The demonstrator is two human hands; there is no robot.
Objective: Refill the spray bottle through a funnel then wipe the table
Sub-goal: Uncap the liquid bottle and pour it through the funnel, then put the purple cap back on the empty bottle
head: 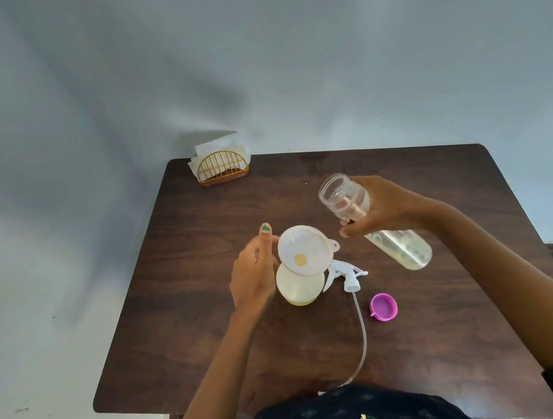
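Observation:
A pale yellow spray bottle (299, 289) stands on the dark wooden table (191, 288) with a white funnel (304, 251) seated in its neck. My left hand (255, 273) steadies the funnel's left rim, thumb raised. My right hand (385, 207) grips a clear open bottle (372, 219) in the air to the right of the funnel. It is tilted with its mouth up and to the left, and some pale liquid sits in its lower end. The white spray head (344, 275) with its long tube lies on the table beside the spray bottle.
A pink cap (383, 306) lies on the table right of the tube. A gold wire napkin holder (222, 167) with white napkins stands at the far left corner, near the wall. The table's edges drop off left and right.

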